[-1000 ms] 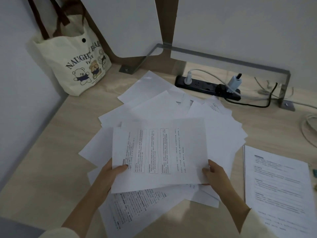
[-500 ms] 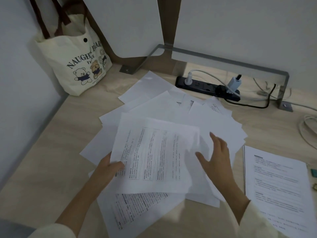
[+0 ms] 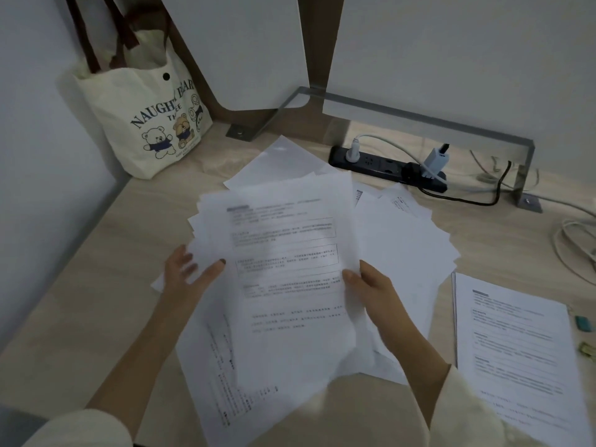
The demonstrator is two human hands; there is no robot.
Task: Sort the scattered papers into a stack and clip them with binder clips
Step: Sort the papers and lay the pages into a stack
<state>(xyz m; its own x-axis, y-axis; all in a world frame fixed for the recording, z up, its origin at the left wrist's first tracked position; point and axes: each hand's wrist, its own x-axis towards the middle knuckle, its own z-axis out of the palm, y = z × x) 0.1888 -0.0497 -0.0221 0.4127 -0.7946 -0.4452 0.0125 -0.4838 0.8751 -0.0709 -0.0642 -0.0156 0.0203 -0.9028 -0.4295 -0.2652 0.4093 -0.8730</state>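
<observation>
A printed sheet (image 3: 290, 272) is lifted upright over a loose spread of white papers (image 3: 403, 253) on the wooden desk (image 3: 96, 301). My right hand (image 3: 371, 291) pinches the sheet's right edge. My left hand (image 3: 190, 272) is at its left side with fingers apart, thumb against the papers there; whether it grips anything I cannot tell. A tidy stack of printed pages (image 3: 516, 350) lies at the right. Beside that stack, at the frame's right edge, sit a small teal clip (image 3: 584, 323) and a yellowish clip (image 3: 587, 349).
A cream tote bag (image 3: 145, 124) with bear print leans in the back left corner. A black power strip (image 3: 387, 169) with plugs and cables lies along the back, under a metal bracket (image 3: 419, 114). More cables (image 3: 574, 240) coil at the right.
The sheet with columns that both hands held has been turned and a different printed page now stands upright. My right hand took its right edge; my left hand opened at its left side.
</observation>
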